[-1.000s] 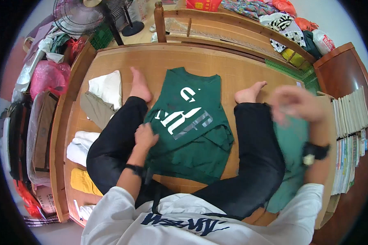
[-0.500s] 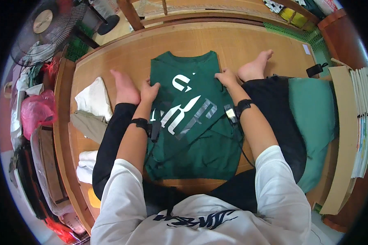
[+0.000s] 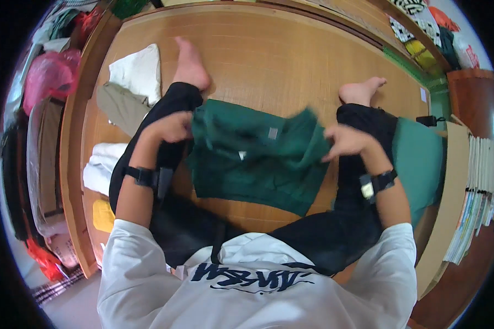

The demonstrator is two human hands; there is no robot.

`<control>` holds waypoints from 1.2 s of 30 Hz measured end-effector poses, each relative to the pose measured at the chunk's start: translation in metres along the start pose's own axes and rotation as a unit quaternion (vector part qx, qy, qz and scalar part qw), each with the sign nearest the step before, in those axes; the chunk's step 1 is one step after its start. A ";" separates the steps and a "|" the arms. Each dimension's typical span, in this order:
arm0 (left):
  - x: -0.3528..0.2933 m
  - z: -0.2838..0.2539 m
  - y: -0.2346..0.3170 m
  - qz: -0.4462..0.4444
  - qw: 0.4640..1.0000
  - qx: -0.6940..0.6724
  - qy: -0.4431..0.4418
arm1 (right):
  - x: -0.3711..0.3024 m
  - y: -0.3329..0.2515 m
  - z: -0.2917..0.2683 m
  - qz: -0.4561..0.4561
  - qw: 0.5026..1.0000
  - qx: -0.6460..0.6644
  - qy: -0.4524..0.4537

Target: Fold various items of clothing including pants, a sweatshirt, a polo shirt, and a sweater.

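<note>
A green sleeveless top [image 3: 252, 178] lies between my legs, its upper part folded over toward me and partly blurred. A pale neck label shows on the folded part, and most of the front print is hidden. At the top's left edge, my left hand [image 3: 174, 128] is closed with its fingertips on the cloth. My right hand [image 3: 350, 141] is at the right edge, thumb and fingers apart around the cloth's border. Both wrists wear black straps with small devices.
White cloth [image 3: 140, 71], an olive garment [image 3: 121, 104], another white cloth [image 3: 101, 167] and a yellow one [image 3: 103, 215] lie left of my leg. Green folded fabric [image 3: 420, 159] sits by my right leg. A cardboard box [image 3: 447, 203] beside booklets stands at the right. Wooden board [image 3: 269, 49] spans underneath.
The green top went from spread flat, print up, to folded over toward me. Both hands came nearer and moved farther apart. The right fingers have spread. The view has shifted.
</note>
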State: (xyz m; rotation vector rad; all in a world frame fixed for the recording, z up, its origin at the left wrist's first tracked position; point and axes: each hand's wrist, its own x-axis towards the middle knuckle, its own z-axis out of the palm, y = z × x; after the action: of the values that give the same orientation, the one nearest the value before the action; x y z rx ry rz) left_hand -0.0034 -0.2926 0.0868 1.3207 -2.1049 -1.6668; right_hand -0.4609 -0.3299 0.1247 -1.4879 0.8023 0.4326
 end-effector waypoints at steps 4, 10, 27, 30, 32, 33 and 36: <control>-0.027 0.055 0.007 -0.182 0.944 0.263 -0.077 | 0.031 0.018 0.070 -0.004 0.971 -0.239 -0.010; -0.025 0.102 0.018 -0.417 0.876 0.207 0.125 | 0.117 -0.028 0.065 -0.178 0.960 -0.060 0.209; -0.012 0.120 -0.007 -0.124 0.924 0.063 0.357 | 0.216 -0.086 0.027 -0.049 0.902 -0.002 0.428; -0.022 0.097 0.066 -0.147 0.906 0.087 0.387 | 0.192 -0.081 0.006 -0.231 0.848 0.273 0.392; -0.031 0.095 0.078 -0.044 0.893 0.107 0.434 | 0.178 -0.081 -0.003 -0.290 0.834 0.336 0.328; -0.031 0.098 0.084 -0.025 0.885 0.134 0.445 | 0.169 -0.077 -0.004 -0.315 0.831 0.328 0.319; -0.028 0.119 0.101 0.050 0.888 0.207 0.408 | 0.144 -0.050 -0.011 -0.363 0.842 0.298 0.266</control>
State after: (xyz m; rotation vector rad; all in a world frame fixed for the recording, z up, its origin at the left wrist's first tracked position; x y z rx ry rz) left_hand -0.1115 -0.1887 0.1381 1.5951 -1.9472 -0.4394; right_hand -0.3302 -0.3752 0.0597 -1.1893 0.6360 -0.7817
